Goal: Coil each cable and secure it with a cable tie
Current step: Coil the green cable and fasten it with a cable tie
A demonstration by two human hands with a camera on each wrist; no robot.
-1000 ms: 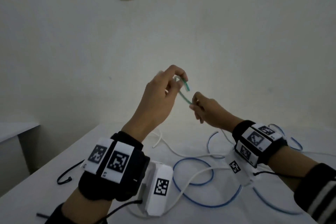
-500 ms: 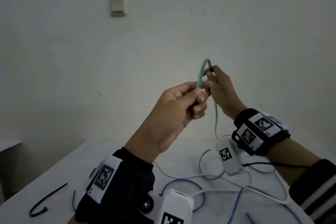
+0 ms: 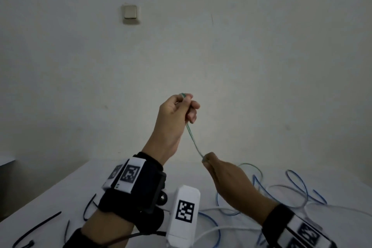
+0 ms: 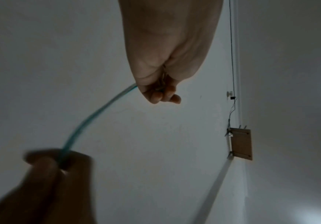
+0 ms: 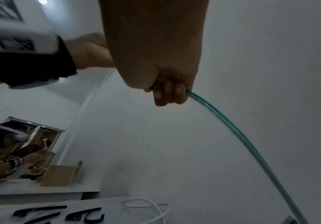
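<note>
A thin green cable [image 3: 192,138] runs taut between my two hands, held up in front of the wall. My left hand [image 3: 186,100] is the higher one and pinches the cable's upper end, a short bit of which sticks out above its fingers. My right hand [image 3: 207,160] grips the cable lower down and to the right, just above the table. In the left wrist view the green cable [image 4: 90,119] curves from my left hand [image 4: 159,94] down to my right hand [image 4: 56,162]. In the right wrist view the green cable [image 5: 238,133] trails from my right hand [image 5: 167,95] toward the table.
Loose blue cables [image 3: 298,185] and a white cable [image 3: 221,231] lie tangled on the white table [image 3: 66,191] to the right. Black cable ties [image 3: 38,225] lie at the near left. Another person [image 5: 2,159] works at a far bench beside a cardboard box [image 5: 60,175].
My right hand has dropped from beside the left hand to just above the table, sliding along the green cable. The small loop is gone and the cable now runs straight. My left hand rose slightly.
</note>
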